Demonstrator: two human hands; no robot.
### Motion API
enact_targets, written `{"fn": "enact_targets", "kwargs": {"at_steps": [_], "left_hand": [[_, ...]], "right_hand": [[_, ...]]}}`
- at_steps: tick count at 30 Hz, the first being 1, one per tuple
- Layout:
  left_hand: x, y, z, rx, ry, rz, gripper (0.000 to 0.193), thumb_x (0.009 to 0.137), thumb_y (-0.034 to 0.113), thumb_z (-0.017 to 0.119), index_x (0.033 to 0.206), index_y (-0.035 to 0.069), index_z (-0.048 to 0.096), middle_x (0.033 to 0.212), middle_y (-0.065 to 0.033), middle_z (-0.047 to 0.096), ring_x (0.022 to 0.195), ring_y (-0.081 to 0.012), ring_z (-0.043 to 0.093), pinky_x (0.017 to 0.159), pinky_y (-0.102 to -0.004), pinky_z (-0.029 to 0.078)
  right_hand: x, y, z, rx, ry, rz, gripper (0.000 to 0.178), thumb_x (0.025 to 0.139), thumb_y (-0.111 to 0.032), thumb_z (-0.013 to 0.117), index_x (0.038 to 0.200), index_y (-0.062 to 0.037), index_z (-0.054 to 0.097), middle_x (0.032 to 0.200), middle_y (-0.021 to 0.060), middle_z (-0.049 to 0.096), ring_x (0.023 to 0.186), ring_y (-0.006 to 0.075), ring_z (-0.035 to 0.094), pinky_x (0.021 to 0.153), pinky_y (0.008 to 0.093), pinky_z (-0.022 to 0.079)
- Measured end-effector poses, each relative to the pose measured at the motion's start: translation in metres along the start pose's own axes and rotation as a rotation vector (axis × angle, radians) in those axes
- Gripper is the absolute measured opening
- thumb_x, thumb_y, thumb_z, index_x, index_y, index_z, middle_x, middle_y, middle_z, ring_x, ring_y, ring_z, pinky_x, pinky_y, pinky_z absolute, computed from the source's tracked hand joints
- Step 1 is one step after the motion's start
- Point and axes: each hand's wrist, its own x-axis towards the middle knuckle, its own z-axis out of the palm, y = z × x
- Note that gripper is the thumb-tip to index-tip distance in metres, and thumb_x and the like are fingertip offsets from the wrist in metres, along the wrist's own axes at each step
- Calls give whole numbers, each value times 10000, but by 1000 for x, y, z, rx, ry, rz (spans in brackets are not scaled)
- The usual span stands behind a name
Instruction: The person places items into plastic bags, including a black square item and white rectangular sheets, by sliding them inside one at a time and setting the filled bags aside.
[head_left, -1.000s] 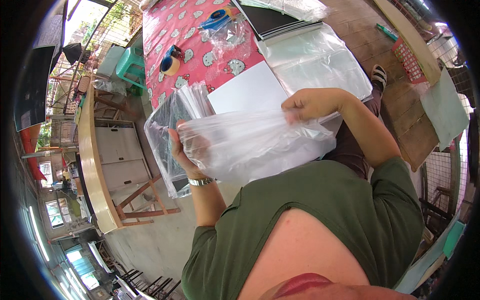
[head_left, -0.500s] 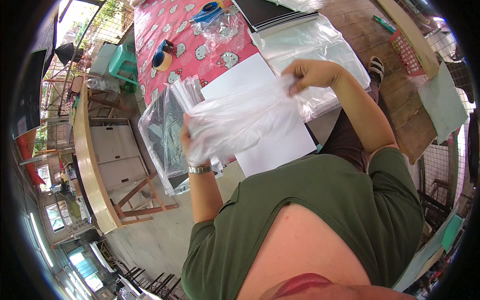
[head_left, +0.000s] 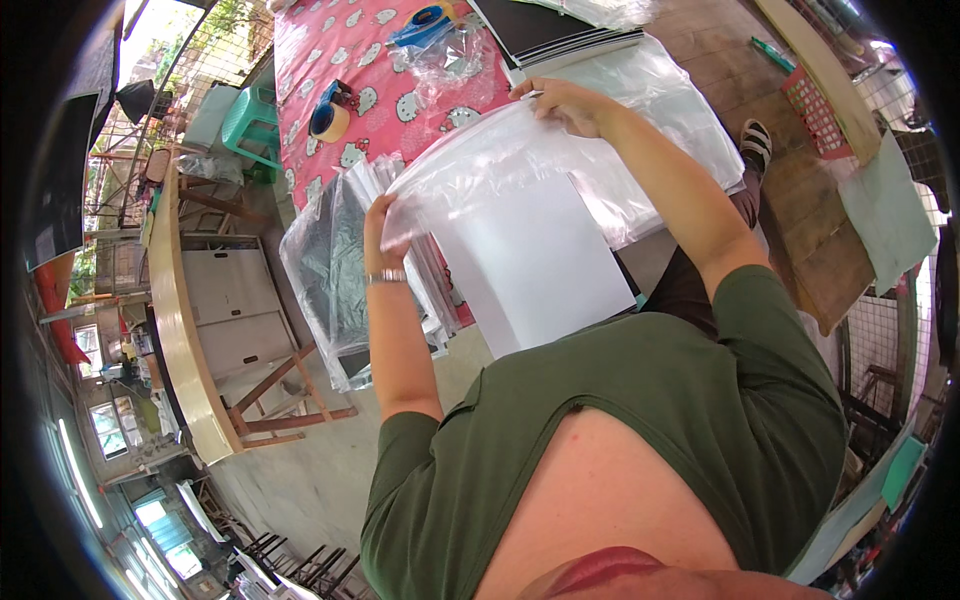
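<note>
A clear plastic bag (head_left: 462, 168) stretches between my two hands, over the far part of a white sheet (head_left: 540, 270). My left hand (head_left: 383, 222) is closed on the bag's left edge, beside a stack of filled plastic sleeves. Farther off and to the right, my right hand (head_left: 568, 106) pinches the bag's far edge. The white sheet lies close against my body, its far end covered by the see-through plastic. To the right lies a pile of clear plastic bags (head_left: 665, 110), partly hidden by my right forearm.
On the pink patterned tablecloth (head_left: 345, 45) are a tape dispenser (head_left: 329, 120), another blue dispenser (head_left: 425, 22) and crumpled plastic (head_left: 445, 55). Black boards (head_left: 545, 35) stack at the far edge. Plastic-wrapped items (head_left: 335, 250) stand left; a green stool (head_left: 250, 125) is beyond.
My right hand has moved away from me and to the left, spreading the bunched bag flatter. The bag has shifted farther off, uncovering more of the white sheet. My left hand has risen slightly.
</note>
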Motion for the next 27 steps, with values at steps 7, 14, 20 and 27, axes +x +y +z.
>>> {"fn": "enact_targets", "kwargs": {"at_steps": [7, 14, 20, 27], "left_hand": [[70, -20, -16, 1715, 5, 431, 246, 750, 224, 532, 832, 23, 649, 794, -201, 621, 738, -357, 607, 721, -405, 487], [15, 36, 27, 1141, 375, 160, 266, 780, 227, 506, 804, 25, 678, 649, -146, 618, 603, -238, 581, 558, -363, 423], [-60, 174, 47, 291, 97, -96, 93, 807, 117, 582, 731, 65, 592, 654, 11, 526, 593, -88, 493, 517, -229, 387], [-170, 197, 34, 166, -268, -361, 160, 760, 48, 614, 906, -15, 598, 837, -90, 639, 669, -127, 591, 598, -254, 487]], "right_hand": [[65, 35, 16, -1496, 204, 4, 319, 764, -125, 497, 1057, -63, 605, 1113, 202, 562, 1041, 331, 513, 888, 416, 416], [35, -19, 25, -1311, 235, -207, 257, 785, -211, 480, 823, -23, 652, 882, 149, 641, 715, 286, 598, 696, 415, 481], [-59, -137, 47, -175, -116, 50, 240, 829, -172, 541, 967, 21, 575, 753, -5, 590, 613, 37, 561, 527, 172, 442], [-168, -143, 84, -111, -272, 11, 341, 788, -136, 621, 1072, 29, 530, 853, 49, 613, 686, 90, 609, 588, 237, 519]]}}
